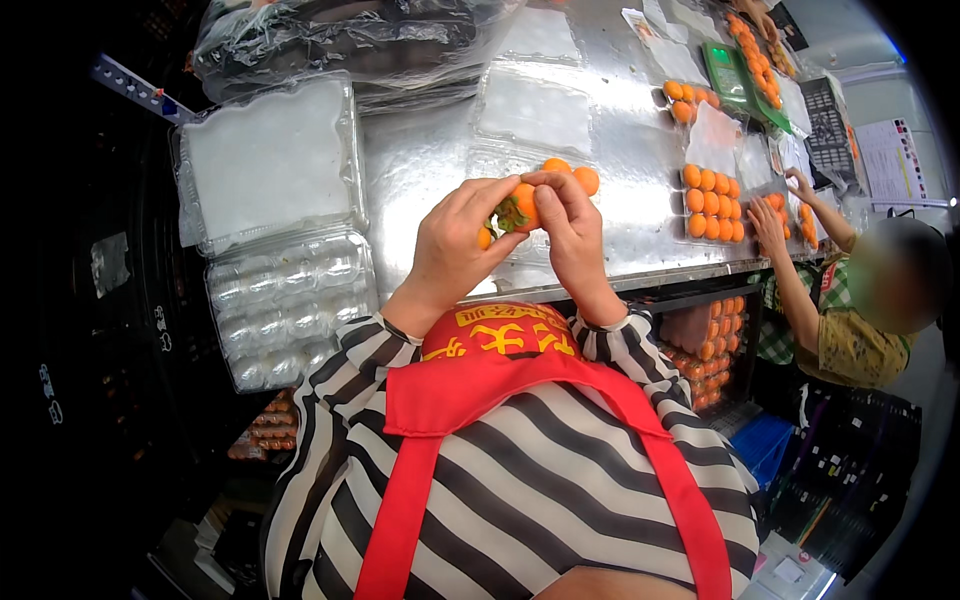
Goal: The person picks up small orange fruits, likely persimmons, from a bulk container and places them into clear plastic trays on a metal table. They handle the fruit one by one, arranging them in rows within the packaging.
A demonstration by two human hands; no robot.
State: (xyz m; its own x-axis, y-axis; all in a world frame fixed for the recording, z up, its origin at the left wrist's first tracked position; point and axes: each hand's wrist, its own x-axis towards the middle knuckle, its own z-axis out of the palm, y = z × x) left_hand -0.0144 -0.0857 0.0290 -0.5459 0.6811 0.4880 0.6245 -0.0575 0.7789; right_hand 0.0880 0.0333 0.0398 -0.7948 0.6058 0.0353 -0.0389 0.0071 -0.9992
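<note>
Between my two hands is an orange persimmon (pixel 528 208) with green leafy calyx turned to the left. My left hand (pixel 466 234) holds its calyx side, and part of another orange fruit (pixel 484 238) shows by the left palm. My right hand (pixel 574 232) grips the same persimmon with thumb and fingers from the right. Just behind the hands, more persimmons (pixel 586 181) lie in a clear plastic clamshell tray (pixel 495 161), partly hidden by my hands. Its open lid (pixel 534 112) lies flat beyond, with a whitish sheet in it.
Stacked clear clamshells (pixel 292 292) stand at the left, beside plastic-wrapped packs (pixel 337 45). On the metal table (pixel 637 187), a filled persimmon tray (pixel 712 202) and a green scale (pixel 731 79) are at the right. A co-worker's hands (pixel 769 225) work there. Crates stand below.
</note>
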